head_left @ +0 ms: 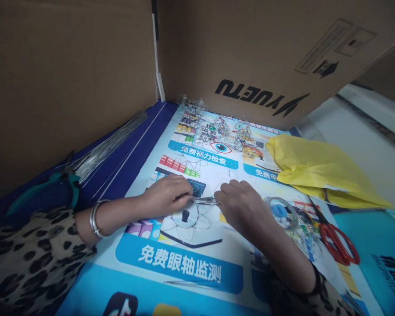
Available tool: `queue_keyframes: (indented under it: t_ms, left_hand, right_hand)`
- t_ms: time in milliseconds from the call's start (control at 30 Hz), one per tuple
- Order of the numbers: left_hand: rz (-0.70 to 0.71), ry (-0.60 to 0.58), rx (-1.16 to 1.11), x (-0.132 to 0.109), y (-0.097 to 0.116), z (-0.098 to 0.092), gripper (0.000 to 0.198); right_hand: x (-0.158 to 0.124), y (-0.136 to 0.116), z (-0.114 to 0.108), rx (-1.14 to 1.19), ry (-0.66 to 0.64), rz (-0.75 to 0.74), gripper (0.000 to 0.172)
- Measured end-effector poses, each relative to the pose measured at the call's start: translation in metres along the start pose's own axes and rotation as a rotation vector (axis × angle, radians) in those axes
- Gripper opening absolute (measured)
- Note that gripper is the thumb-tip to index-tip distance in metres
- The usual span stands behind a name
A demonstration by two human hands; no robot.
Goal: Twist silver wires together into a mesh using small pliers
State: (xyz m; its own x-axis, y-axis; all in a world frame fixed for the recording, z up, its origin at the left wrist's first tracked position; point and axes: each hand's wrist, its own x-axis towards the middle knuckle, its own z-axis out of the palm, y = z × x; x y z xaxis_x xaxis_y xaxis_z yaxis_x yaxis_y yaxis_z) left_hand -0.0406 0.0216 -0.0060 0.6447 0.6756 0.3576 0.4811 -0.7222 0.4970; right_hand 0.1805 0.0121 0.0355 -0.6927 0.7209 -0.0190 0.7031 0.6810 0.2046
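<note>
Cardboard walls (69, 66) flank the table (184, 267). Your left hand (167, 193) and right hand (242, 206) both pinch a metal piece (206, 200); hold your grips close together.

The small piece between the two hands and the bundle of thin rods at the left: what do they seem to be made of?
The small piece: probably metal, silvery and shiny; it glints between the left hand and the right hand. The bundle of thin rods: likely metal wire, grey and glossy, with bright streaks along the strands.
</note>
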Motion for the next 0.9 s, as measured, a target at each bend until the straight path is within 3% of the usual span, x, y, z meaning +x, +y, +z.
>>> queue_keyframes:
  t_ms: [433,900]
  left_hand:
    - [-0.031,-0.059,0.035,-0.005,0.002,-0.001,0.014]
    - [-0.04,-0.089,0.021,-0.006,-0.002,0.001,0.017]
  right_hand:
    - [0.004,-0.022,0.003,-0.014,-0.054,0.079,0.016]
    - [0.005,-0.023,0.004,-0.013,-0.055,0.099,0.015]
